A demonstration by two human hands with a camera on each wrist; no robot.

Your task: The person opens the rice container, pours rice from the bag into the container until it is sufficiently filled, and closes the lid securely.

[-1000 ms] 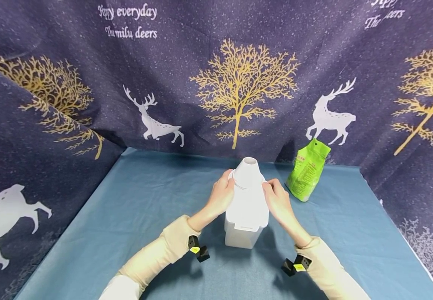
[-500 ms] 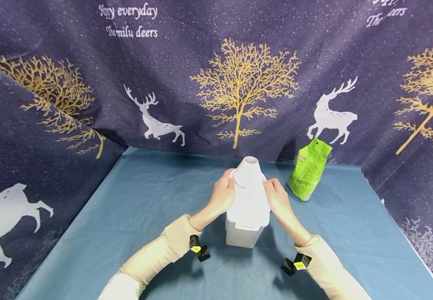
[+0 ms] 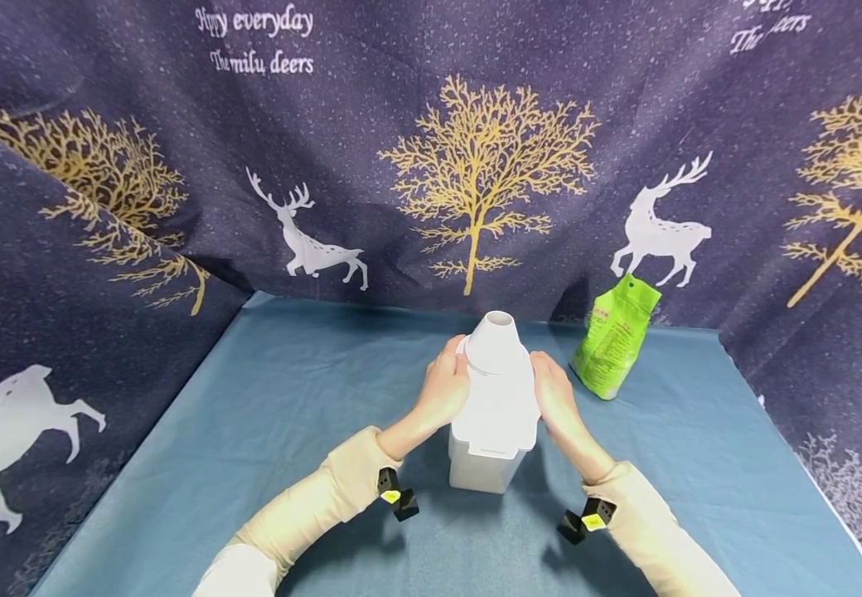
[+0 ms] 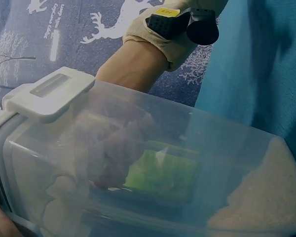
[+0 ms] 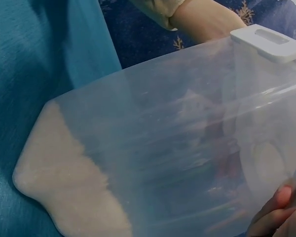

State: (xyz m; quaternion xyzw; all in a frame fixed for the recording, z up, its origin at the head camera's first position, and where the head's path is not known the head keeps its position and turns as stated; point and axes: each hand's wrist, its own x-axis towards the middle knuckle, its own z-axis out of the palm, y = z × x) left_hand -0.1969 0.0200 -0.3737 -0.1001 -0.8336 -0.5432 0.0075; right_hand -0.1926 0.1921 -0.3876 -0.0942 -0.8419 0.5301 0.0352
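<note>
A clear plastic container [image 3: 483, 466] stands on the blue cloth, capped by a white lid [image 3: 498, 414] with a white funnel [image 3: 494, 342] on top. My left hand [image 3: 442, 390] grips the lid's left shoulder, and my right hand [image 3: 554, 398] grips its right shoulder. Both sets of fingers curl round the lid just below the funnel. The left wrist view looks through the container wall [image 4: 153, 163] to white grain [image 4: 266, 197] at the bottom and a lid latch [image 4: 52, 94]. In the right wrist view the grain [image 5: 64, 182] also shows, with my right fingertips [image 5: 278, 217] at the lid.
A green pouch [image 3: 614, 336] stands behind and right of the container, near the back curtain. The blue tablecloth [image 3: 267, 431] is walled by dark deer-print curtains [image 3: 103, 249] at the back and both sides.
My right hand has slid a little from the lid's front toward its right side. The left hand and the container have stayed put.
</note>
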